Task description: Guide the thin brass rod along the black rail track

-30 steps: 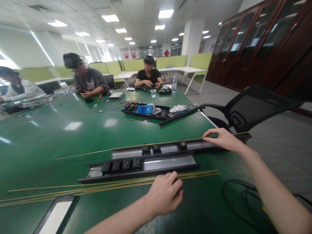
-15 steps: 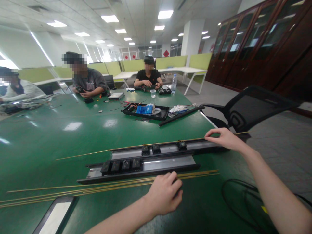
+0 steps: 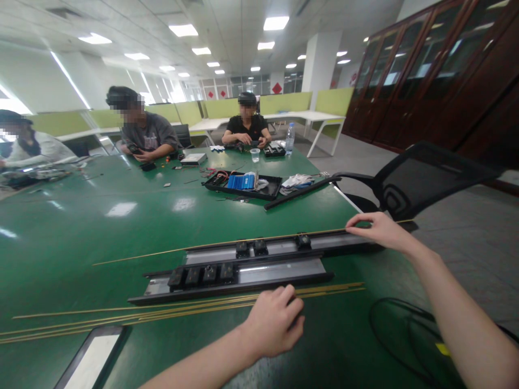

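Observation:
Thumb and forefinger of my right hand [image 3: 375,229] are pinched on a thin yellow rod [image 3: 219,243]. That rod lies along the back edge of the farther black-edged channel rail [image 3: 279,247], which carries 3 small black blocks [image 3: 303,241]. In front of it is a shorter channel rail [image 3: 279,270] with several black blocks [image 3: 210,274] at its left end. Nearest me, several more yellow rods [image 3: 178,311] run side by side. My left hand [image 3: 278,320] rests curled closed over their right part; what its fingers hold, if anything, is hidden.
On the green table [image 3: 141,221] are a phone-like slab [image 3: 91,359], a black cable [image 3: 377,324], a black tray with a blue item [image 3: 241,182], gloves [image 3: 298,182] and a bottle [image 3: 290,139]. A chair [image 3: 421,178] stands at the right. Other people sit across the table.
My right hand has shifted slightly to the right along the thin rod. My left hand and the rails stay where they were.

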A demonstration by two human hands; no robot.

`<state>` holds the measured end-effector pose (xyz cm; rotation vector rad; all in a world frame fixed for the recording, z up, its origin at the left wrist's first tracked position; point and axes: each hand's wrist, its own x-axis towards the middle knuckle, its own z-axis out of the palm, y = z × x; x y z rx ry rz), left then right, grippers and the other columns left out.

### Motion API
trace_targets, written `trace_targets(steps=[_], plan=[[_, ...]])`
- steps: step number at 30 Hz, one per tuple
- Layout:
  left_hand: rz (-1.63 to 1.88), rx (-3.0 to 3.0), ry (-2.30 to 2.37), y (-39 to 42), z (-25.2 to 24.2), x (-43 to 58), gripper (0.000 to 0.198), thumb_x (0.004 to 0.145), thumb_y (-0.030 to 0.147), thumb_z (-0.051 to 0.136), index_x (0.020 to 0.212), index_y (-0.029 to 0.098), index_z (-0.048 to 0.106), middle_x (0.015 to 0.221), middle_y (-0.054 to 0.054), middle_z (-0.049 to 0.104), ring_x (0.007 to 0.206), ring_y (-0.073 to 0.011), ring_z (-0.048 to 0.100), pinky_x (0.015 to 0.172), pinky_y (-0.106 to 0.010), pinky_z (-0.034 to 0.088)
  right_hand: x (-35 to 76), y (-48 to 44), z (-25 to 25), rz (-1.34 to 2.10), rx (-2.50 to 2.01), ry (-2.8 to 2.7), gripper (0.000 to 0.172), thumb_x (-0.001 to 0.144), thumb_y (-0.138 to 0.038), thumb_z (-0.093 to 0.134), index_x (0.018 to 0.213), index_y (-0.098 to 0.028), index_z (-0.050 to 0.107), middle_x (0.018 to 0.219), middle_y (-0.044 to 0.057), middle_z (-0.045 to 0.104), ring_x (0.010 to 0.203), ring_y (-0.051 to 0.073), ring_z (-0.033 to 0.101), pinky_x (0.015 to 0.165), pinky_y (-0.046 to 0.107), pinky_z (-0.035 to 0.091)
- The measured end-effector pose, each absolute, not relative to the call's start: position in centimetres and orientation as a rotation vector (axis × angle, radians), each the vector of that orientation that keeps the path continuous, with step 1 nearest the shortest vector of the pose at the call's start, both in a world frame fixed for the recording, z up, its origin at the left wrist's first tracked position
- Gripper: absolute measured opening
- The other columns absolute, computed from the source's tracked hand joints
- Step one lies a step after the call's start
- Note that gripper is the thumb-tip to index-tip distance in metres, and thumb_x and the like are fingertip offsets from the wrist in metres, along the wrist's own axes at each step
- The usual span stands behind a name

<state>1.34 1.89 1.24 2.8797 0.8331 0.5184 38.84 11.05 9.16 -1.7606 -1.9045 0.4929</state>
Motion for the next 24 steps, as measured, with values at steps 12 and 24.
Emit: trace_targets(steps=[12, 24], plan=[[0.502, 2.888, 0.822, 1.9, 1.3, 1.3, 0.009, 0.093, 0.03, 0.052, 0.095, 0.022, 0.054, 0.093, -0.003, 0.056, 0.082, -0.0199, 0.058, 0.06, -0.031, 0.047, 39.5, 10.7, 9.5, 0.533, -1.817, -1.85, 0.039, 0.075, -0.058, 0.07, 0.084, -0.021, 0.077, 0.094, 0.007, 0.076, 0.086, 0.023, 0.067, 0.082, 0.034, 0.049], [0.516, 2.886, 0.817, 2.0, 1.3, 1.2, 0.009, 0.093, 0.029, 0.053, 0.097, 0.021, 0.054, 0.095, -0.003, 0.056, 0.082, -0.0199, 0.058, 0.059, -0.031, 0.046, 41.1, 10.6, 9.1, 0.529, -1.878, -1.798, 0.043, 0.076, -0.057, 0.069, 0.089, -0.017, 0.077, 0.098, 0.01, 0.075, 0.085, 0.023, 0.064, 0.079, 0.034, 0.045]])
